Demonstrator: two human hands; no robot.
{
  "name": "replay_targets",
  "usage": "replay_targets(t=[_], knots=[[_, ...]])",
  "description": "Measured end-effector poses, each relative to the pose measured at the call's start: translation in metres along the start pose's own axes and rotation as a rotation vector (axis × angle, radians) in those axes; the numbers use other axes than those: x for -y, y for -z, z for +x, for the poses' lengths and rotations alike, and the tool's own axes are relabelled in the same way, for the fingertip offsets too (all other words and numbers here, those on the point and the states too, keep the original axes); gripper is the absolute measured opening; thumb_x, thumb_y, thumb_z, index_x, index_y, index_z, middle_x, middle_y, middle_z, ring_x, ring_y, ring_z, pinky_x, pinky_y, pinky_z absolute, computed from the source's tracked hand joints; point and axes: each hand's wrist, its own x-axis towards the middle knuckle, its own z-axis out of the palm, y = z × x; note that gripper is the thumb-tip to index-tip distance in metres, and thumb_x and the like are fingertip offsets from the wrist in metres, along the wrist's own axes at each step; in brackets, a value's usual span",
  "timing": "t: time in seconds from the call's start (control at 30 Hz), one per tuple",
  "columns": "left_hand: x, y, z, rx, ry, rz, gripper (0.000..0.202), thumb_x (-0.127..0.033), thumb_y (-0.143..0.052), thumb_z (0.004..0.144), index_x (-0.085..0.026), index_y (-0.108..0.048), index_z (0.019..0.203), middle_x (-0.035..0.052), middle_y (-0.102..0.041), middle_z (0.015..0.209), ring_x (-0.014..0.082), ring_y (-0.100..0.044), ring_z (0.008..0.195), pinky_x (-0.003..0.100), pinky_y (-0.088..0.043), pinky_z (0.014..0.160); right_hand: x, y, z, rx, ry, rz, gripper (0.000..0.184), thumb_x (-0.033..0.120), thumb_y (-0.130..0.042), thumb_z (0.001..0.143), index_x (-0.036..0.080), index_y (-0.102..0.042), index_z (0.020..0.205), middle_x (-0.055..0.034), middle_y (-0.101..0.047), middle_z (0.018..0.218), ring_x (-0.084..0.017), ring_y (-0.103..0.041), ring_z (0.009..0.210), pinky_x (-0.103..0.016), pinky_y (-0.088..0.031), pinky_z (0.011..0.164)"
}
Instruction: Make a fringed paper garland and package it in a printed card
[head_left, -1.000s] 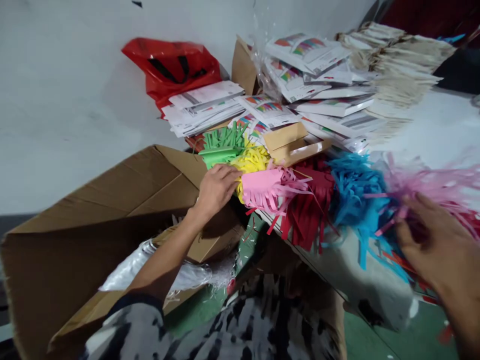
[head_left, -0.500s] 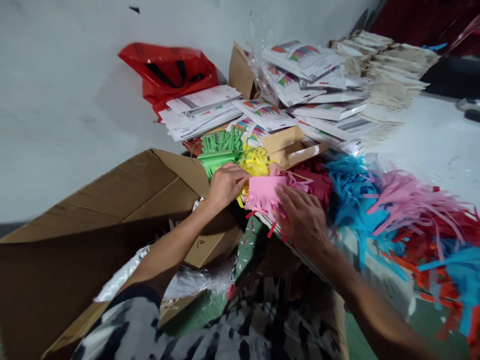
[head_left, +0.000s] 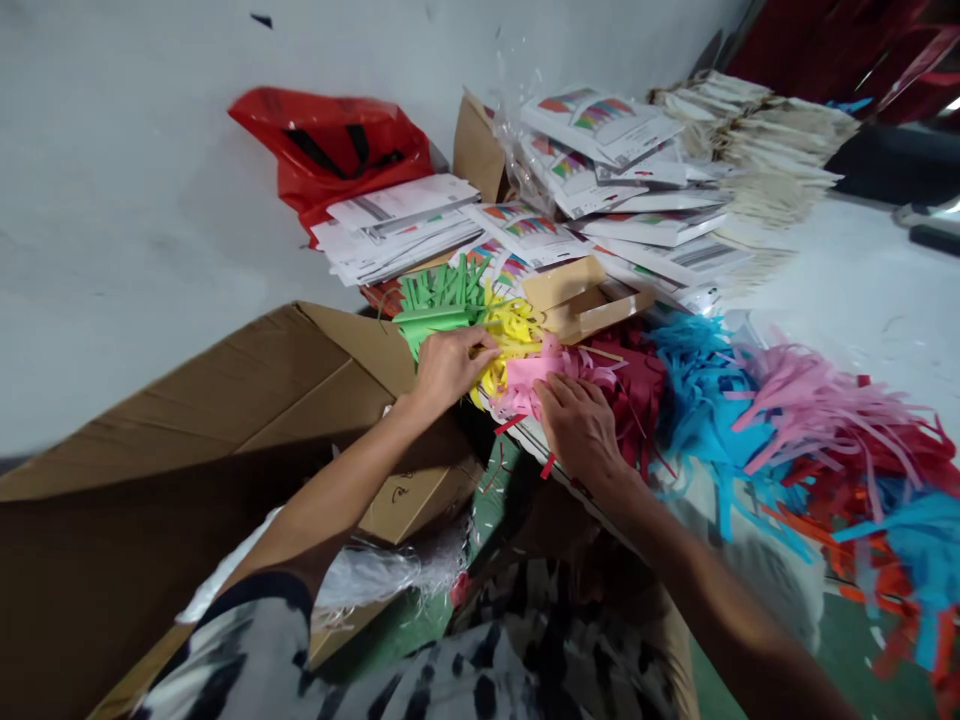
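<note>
Cardboard box [head_left: 187, 420] stands open at lower left, clear plastic film [head_left: 375, 575] bunched inside it; red plastic bag [head_left: 322, 150] lies behind, beside stacked printed leaflets [head_left: 397, 225]. From the head view, the left hand [head_left: 450, 372] rests against yellow fringed paper [head_left: 514, 335], the right hand [head_left: 577, 430] on pink fringed paper [head_left: 526, 372], whose long axis runs sideways, strands trailing toward the person. Whether either hand grasps cannot be told.
</note>
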Motion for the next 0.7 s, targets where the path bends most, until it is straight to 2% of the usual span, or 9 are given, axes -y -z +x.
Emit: replay_targets(t=[0.17,0.27,0.37,0.47,0.53,0.7], knots=[[0.001,0.007,0.0,-0.041,0.024,-0.268,0.015,-0.036,-0.076,0.089,-0.022,-0.081,0.085,0.0028,-0.082,0.09,0.0193,-0.072,0.079,0.031,-0.053,0.072,0.001,-0.003,-0.001,-0.01,-0.016,-0.009,0.04,0.015,-0.049,0.105,0.014,-0.065,0.141,-0.0159,-0.07,0.142,-0.029,-0.061,0.132,-0.043,-0.035,0.113],[0.0,0.014,0.016,-0.057,0.037,-0.449,0.013,-0.034,-0.08,0.084,-0.021,-0.08,0.083,0.0036,-0.082,0.091,0.0204,-0.075,0.086,0.034,-0.058,0.081,0.002,-0.001,0.0,0.008,-0.016,-0.01,0.038,0.015,-0.05,0.104,0.014,-0.066,0.139,-0.016,-0.07,0.141,-0.029,-0.061,0.131,-0.042,-0.035,0.112],[-0.001,0.018,0.033,-0.053,0.049,-0.48,0.011,-0.031,-0.082,0.08,-0.02,-0.079,0.078,0.0037,-0.08,0.082,0.0191,-0.073,0.079,0.034,-0.058,0.078,0.003,0.003,0.002,0.042,-0.013,-0.008,0.038,0.015,-0.052,0.103,0.014,-0.066,0.138,-0.016,-0.07,0.141,-0.029,-0.06,0.131,-0.043,-0.034,0.11],[-0.002,0.022,0.038,-0.028,0.037,-0.387,0.013,-0.031,-0.08,0.083,-0.019,-0.077,0.077,0.0029,-0.078,0.078,0.0178,-0.07,0.073,0.033,-0.056,0.074,0.003,0.006,0.003,0.054,-0.012,-0.008,0.038,0.015,-0.053,0.102,0.014,-0.066,0.138,-0.016,-0.069,0.142,-0.03,-0.059,0.132,-0.044,-0.033,0.111],[-0.002,0.025,0.03,0.009,-0.032,-0.262,0.018,-0.036,-0.079,0.088,-0.02,-0.077,0.079,0.0028,-0.078,0.08,0.0188,-0.07,0.076,0.035,-0.055,0.077,0.003,0.006,0.003,0.05,-0.008,-0.007,0.038,0.016,-0.053,0.102,0.014,-0.065,0.137,-0.0163,-0.069,0.141,-0.029,-0.059,0.132,-0.045,-0.032,0.112],[-0.003,0.024,-0.001,0.243,-0.335,0.144,0.026,-0.045,-0.07,0.097,-0.024,-0.081,0.109,0.0087,-0.082,0.112,0.0294,-0.071,0.11,0.043,-0.054,0.092,0.003,0.006,0.001,0.056,-0.005,-0.016,0.038,0.016,-0.051,0.103,0.014,-0.064,0.139,-0.0163,-0.068,0.143,-0.03,-0.058,0.133,-0.045,-0.032,0.111]])
